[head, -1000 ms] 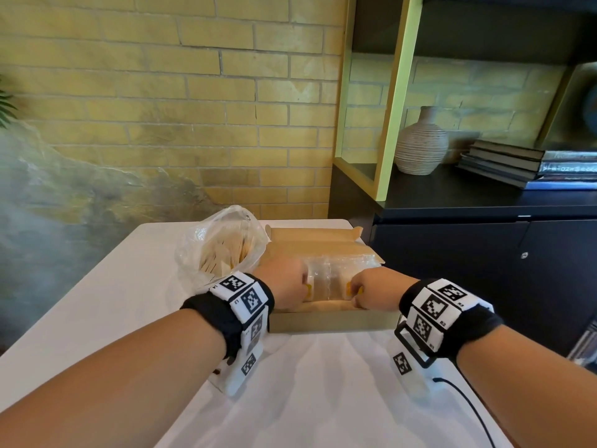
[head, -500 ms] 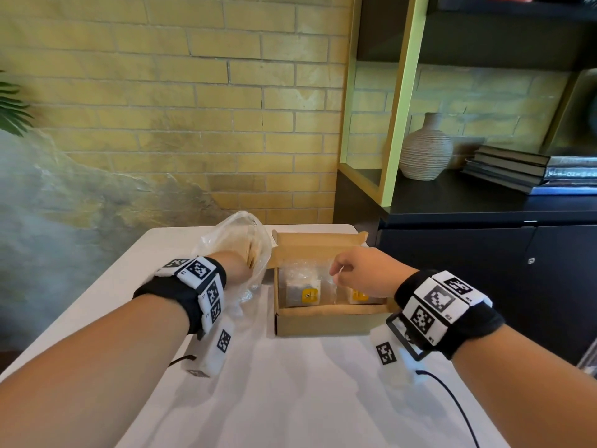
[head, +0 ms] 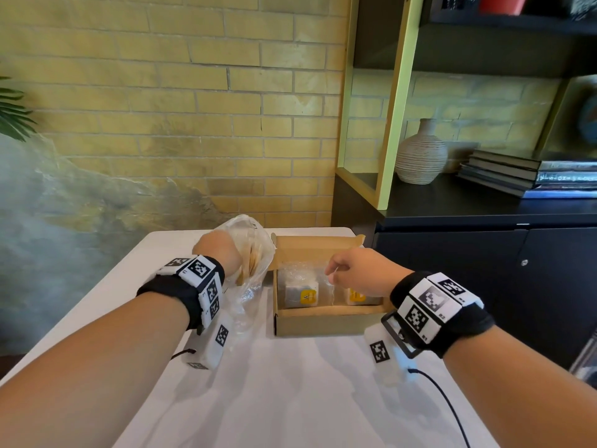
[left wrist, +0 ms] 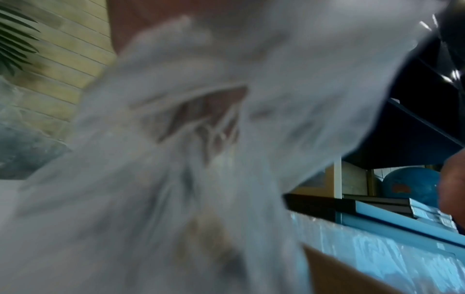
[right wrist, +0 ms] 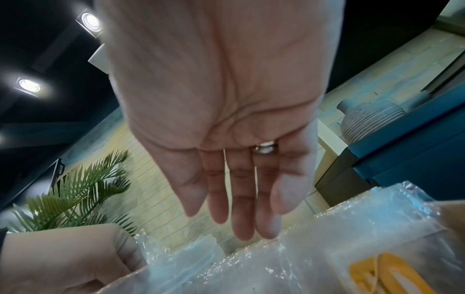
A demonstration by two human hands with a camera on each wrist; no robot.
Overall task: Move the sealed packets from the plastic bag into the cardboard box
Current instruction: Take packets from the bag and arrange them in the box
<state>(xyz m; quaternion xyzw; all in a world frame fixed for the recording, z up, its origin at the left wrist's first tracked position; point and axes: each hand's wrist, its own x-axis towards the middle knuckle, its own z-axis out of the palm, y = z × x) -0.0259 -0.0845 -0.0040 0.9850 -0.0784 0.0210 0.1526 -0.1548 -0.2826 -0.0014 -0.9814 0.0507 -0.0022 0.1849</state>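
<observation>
Clear bubble-wrapped packets [head: 300, 294], yellow labels, in cardboard box [head: 323, 323], right hand [head: 358, 273] spread, left hand [head: 219, 250] unclear

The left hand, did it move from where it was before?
Yes. The left hand left the cardboard box and went leftward into the plastic bag beside it.

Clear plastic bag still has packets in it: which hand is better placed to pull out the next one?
Left. The left hand is already at the mouth of the clear plastic bag. The right hand, fingers straight and empty, hovers over the brown cardboard box, on the side away from the bag.
</observation>
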